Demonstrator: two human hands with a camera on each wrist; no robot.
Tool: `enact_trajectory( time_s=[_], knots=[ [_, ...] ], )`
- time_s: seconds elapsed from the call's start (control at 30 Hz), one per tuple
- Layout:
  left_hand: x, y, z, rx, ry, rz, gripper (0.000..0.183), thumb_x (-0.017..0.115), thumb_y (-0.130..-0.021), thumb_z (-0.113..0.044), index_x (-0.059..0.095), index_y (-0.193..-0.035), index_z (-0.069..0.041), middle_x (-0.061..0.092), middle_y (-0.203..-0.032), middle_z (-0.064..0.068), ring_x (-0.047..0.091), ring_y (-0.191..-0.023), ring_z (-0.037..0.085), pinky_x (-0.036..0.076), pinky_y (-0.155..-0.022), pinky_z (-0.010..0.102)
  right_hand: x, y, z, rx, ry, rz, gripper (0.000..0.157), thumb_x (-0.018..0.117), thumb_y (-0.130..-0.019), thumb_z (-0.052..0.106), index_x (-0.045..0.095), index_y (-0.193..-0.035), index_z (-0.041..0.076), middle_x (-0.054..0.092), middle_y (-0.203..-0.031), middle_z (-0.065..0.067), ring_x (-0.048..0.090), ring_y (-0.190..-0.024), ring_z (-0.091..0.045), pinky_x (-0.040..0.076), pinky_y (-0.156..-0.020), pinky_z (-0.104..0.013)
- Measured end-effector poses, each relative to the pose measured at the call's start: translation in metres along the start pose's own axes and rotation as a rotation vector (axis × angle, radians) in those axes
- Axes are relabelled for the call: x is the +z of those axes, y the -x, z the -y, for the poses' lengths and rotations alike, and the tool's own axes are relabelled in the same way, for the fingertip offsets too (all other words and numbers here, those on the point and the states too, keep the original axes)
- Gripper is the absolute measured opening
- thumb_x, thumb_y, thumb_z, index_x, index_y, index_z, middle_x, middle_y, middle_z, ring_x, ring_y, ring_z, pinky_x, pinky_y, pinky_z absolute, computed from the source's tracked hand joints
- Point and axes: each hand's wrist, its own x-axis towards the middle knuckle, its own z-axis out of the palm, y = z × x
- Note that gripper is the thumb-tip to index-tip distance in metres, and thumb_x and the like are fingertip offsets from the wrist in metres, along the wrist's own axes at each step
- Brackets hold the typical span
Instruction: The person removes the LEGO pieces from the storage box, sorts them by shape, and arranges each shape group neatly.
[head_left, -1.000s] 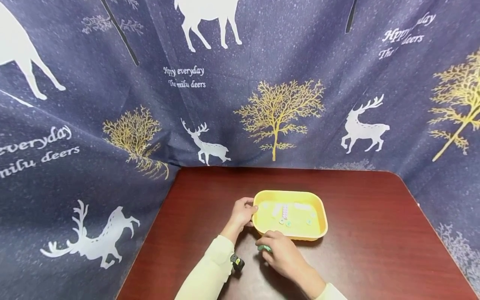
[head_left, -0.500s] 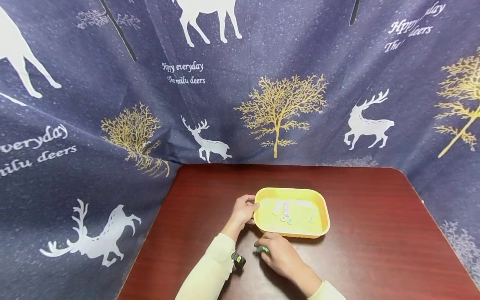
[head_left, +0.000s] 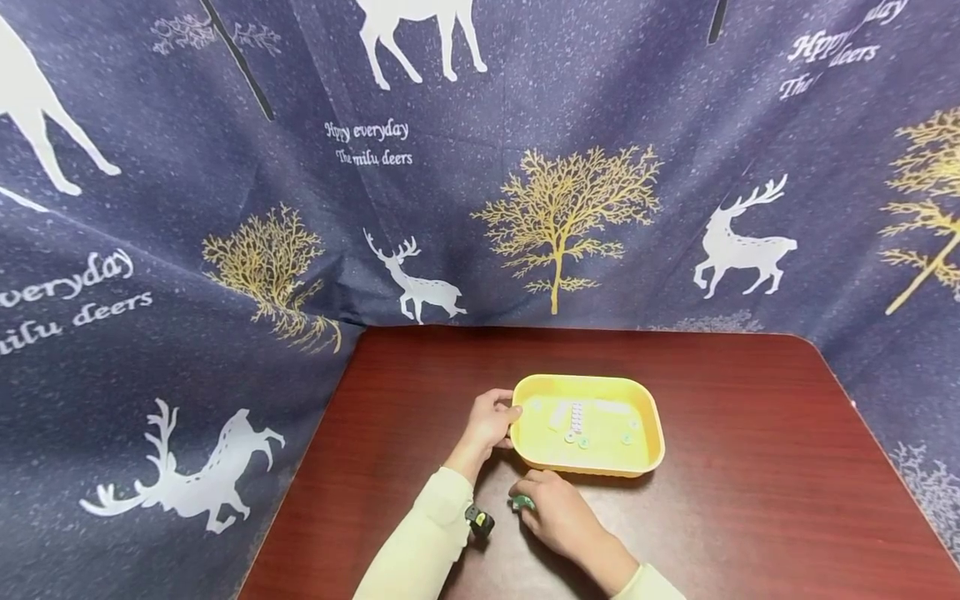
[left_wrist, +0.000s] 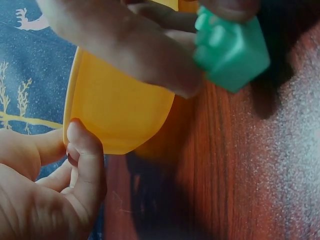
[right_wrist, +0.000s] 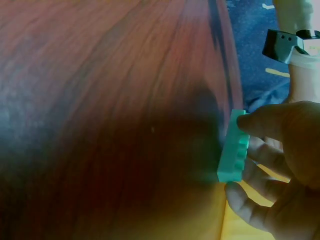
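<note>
My left hand (head_left: 487,423) pinches the left rim of a yellow plastic tub (head_left: 600,469), thumb on the inside and fingers outside. In front of the tub, my right hand (head_left: 564,515) holds a green studded toy building brick (head_left: 522,502) between thumb and fingers, above the table. The right wrist view shows the brick (right_wrist: 232,150) long and narrow, with its studs turned toward the palm. Its end face shows large in the left wrist view, close to the tub's near side. Inside the tub lie a pink-and-white studded piece (head_left: 577,416), pale blocks and several small round pieces (head_left: 583,443).
The tub stands on a reddish-brown wooden table (head_left: 420,375). Dark blue cloth (head_left: 450,200) printed with deer and trees hangs behind the table and along its sides. A black wrist camera (head_left: 480,522) sits on the left sleeve.
The green brick has turned slightly in my right fingers, showing a darker face. My left hand keeps its hold on the tub's rim. The head view has shifted a little.
</note>
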Motion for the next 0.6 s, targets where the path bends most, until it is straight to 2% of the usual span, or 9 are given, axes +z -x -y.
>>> enact_trajectory(
  time_s=[0.17, 0.6],
  knots=[
    [0.0003, -0.0001, -0.0008, 0.001, 0.007, 0.002, 0.038, 0.068, -0.097, -0.011, 0.061, -0.134, -0.004, 0.063, -0.090, 0.009, 0.062, -0.059, 0.019, 0.053, -0.040, 0.023, 0.0021, -0.0011, -0.0006, 0.009, -0.001, 0.020, 0.024, 0.084, -0.075, 0.012, 0.076, -0.096, 0.019, 0.067, -0.090, 0.008, 0.063, -0.086, -0.014, 0.060, -0.078, -0.033],
    [-0.0005, 0.0020, -0.0032, -0.008, -0.001, 0.003, 0.040, 0.068, -0.097, -0.011, 0.060, -0.135, -0.003, 0.063, -0.092, 0.010, 0.062, -0.061, 0.019, 0.054, -0.040, 0.023, 0.0028, 0.0005, -0.0006, 0.030, 0.002, 0.034, 0.023, 0.084, -0.075, 0.013, 0.075, -0.096, 0.020, 0.066, -0.087, 0.008, 0.062, -0.082, -0.014, 0.059, -0.074, -0.033]
  ],
)
